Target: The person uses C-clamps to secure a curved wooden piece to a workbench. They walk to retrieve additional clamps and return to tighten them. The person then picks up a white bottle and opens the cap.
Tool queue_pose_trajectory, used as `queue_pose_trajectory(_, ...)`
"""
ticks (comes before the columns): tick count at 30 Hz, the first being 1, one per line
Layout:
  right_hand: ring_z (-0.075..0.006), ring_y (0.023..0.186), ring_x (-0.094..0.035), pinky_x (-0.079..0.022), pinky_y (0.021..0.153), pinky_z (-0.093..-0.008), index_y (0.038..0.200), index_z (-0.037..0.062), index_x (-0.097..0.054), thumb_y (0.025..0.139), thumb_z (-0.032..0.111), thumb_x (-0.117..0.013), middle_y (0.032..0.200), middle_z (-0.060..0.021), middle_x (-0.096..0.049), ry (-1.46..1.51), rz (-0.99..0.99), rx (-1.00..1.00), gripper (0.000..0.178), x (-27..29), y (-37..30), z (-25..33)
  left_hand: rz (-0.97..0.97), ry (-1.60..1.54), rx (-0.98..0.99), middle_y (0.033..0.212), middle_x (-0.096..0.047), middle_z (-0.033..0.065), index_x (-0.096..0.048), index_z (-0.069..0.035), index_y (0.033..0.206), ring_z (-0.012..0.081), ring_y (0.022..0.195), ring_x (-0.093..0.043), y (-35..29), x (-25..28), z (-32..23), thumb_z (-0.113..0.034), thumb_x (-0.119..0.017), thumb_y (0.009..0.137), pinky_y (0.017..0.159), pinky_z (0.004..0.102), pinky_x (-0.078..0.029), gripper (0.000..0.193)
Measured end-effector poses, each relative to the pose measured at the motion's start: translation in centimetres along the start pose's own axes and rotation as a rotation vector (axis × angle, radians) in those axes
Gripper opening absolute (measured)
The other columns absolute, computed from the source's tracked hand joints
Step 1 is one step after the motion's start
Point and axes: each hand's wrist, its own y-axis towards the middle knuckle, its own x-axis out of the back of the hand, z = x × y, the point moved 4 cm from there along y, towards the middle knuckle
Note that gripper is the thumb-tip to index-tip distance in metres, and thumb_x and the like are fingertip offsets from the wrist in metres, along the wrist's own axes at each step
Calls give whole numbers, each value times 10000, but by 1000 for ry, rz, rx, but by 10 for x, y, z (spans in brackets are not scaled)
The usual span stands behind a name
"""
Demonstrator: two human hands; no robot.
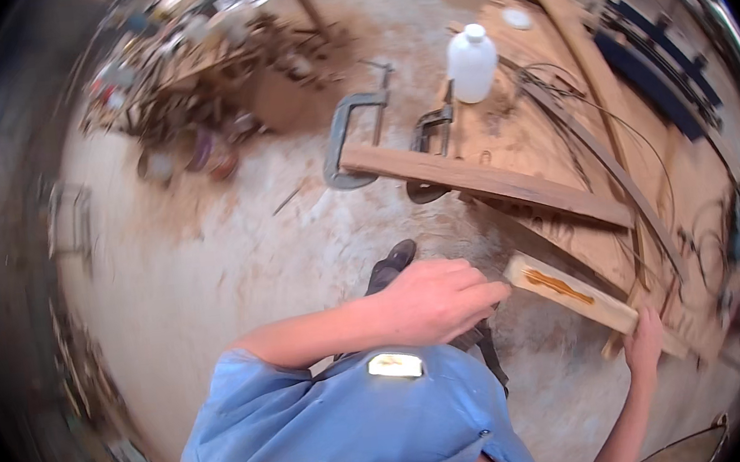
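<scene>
A short pale wooden block [608,310] slants across the near right side, a wavy streak of amber-brown glue-like liquid [558,285] on its upper face. Its right end is gripped by my right hand [643,339]. Close to the block's left end is my left hand [439,300], its fingers curled and pressed together; whatever they hold, if anything, is hidden. Beyond the block lies a longer reddish-brown board [491,184] at the workbench edge. A grey-green C-clamp [336,144] sits at that board's left end, with a darker clamp [424,158] beside it.
A white plastic bottle [472,64] stands on the wooden workbench [518,139], near a round white lid [515,18]. Thin wood strips [602,166] and loose wires lie across the bench. A cluttered heap of scraps and cans [210,85] occupies the far left floor.
</scene>
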Motion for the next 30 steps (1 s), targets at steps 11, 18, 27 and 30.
queue_pose_trajectory(11,-389,1117,-506,-420,958,-437,1126,13,-530,651,-49,-701,1159,-179,-539,16,120,46,508,-39,24,-169,-71,118,441,746,-612,99,-628,-63,1009,293,692,-616,-19,-89,-33,-74,-709,763,589,387,-493,259)
queue_pose_trajectory(18,-415,1213,-445,-376,1027,-461,1141,0,-522,657,-65,-662,1266,-207,-499,-32,142,19,507,-36,25,-176,-19,115,534,750,-620,112,-632,-68,1027,308,697,-622,-15,-113,-30,-91,-702,778,608,407,-504,260)
queue_pose_trajectory(27,-402,1265,-430,-371,1057,-466,1334,32,-476,716,-7,-682,1362,-223,-458,-122,80,-119,652,1,20,-151,58,29,599,857,-663,144,-642,-43,1076,308,748,-650,-24,-120,12,-6,-653,802,646,385,-513,277)
queue_pose_trajectory(30,-393,1275,-415,-368,1056,-453,1372,34,-430,728,74,-759,1384,-227,-422,-97,12,-285,724,4,-14,-146,70,-14,562,820,-649,140,-644,-14,1059,283,709,-644,-8,-119,31,27,-654,795,635,350,-511,268)
